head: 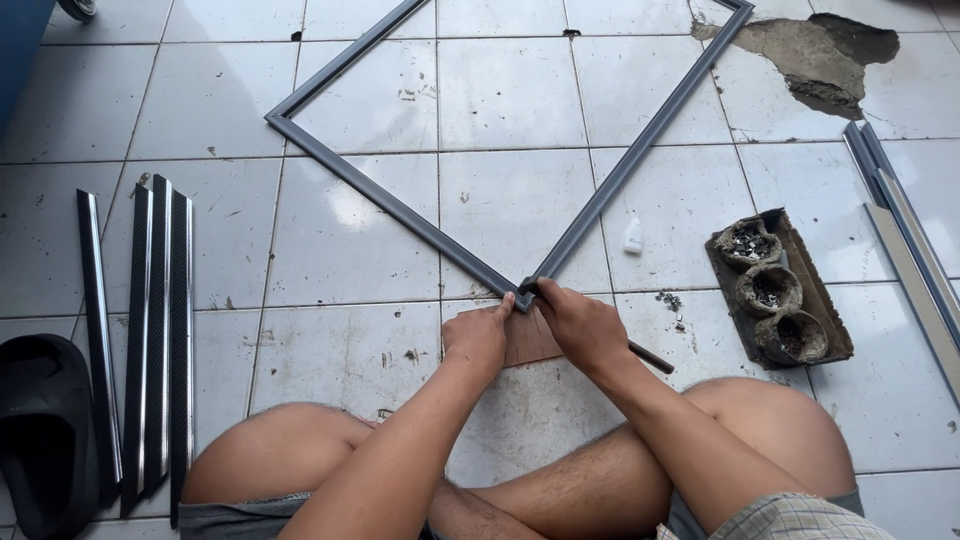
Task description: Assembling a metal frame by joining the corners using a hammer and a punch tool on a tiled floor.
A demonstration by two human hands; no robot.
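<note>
A grey rectangular frame (420, 220) made of thin strips lies flat on the white tiled floor, one corner pointing toward me. My left hand (478, 338) and my right hand (580, 325) both press on that near corner, fingers pinching the joint. Under the corner lies a brown piece of cardboard (528, 343). A dark rod-like tool (652, 358) sticks out from beneath my right hand toward the right. I sit cross-legged with my knees on either side.
Several dark strips (150, 330) lie on the left beside a black sandal (45, 420). A cardboard tray (800, 300) with three small cups of metal bits sits right. Metal rails (905, 230) lie far right. A small white bottle (633, 236) stands nearby. Broken tile (815, 60) shows far right.
</note>
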